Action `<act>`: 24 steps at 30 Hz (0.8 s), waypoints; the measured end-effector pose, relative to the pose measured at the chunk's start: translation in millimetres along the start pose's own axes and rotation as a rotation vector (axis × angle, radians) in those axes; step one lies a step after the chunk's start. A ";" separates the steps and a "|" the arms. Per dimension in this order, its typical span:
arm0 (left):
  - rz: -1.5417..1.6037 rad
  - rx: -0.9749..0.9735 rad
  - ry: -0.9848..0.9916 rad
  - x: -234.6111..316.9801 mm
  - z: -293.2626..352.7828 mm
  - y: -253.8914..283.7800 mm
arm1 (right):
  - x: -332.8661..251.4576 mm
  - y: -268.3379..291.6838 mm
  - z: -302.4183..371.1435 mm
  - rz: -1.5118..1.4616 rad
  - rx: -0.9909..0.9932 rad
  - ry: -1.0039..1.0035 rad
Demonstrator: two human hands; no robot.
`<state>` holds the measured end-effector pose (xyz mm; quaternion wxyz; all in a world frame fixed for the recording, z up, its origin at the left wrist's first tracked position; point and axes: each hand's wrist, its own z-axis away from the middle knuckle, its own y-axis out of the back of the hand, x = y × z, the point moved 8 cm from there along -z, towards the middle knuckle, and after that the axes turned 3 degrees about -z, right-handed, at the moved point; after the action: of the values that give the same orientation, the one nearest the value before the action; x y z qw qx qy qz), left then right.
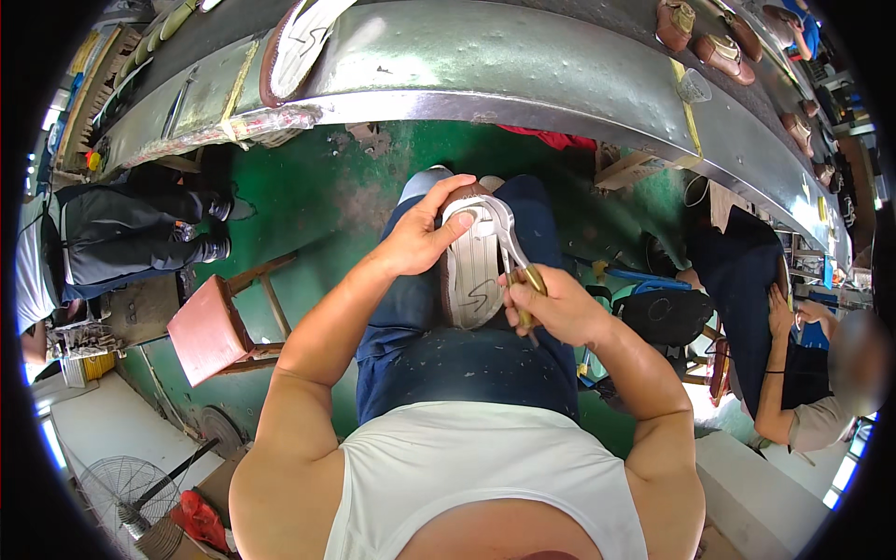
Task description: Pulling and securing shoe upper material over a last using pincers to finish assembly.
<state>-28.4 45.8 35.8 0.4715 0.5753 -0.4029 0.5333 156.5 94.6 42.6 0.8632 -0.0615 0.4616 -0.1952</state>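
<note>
A: What are the hands doing?

B: The right hand [555,303] is grasping the pincers [508,229] by the handles; the left hand [425,233] is gripping the far end of the shoe [471,271], which is lying sole-up on the lap [401,308].

A: What could go wrong?

B: The left thumb is resting right by the metal head, so a slip might be pinching it. Whether the jaws are biting, I can't tell.

A: And the shoe?

B: Only that hand and the lap seem to be steadying it; a hard twist could be turning it.

A: Farther out?

B: Another shoe [303,47] is lying near the edge of the desk [420,56]; a knock might be tipping it off.
</note>
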 end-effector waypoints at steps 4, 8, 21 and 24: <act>0.075 0.079 -0.066 -16.6 1.0 10.8 | -13.9 23.4 -19.3 0.642 0.257 0.263; 0.086 0.111 -0.047 -28.6 -0.8 20.7 | -7.4 25.4 -34.5 0.756 0.427 0.539; 0.047 0.213 0.110 -54.2 -18.2 28.3 | -35.6 29.3 -14.8 0.644 0.120 0.048; 0.137 0.129 0.170 -56.6 -22.2 23.7 | -59.8 24.8 -17.8 0.591 0.430 0.375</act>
<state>-62.5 59.7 -18.1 0.4284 0.5281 -0.3647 0.6361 119.1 142.1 71.7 0.7761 0.2923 0.5574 -0.0387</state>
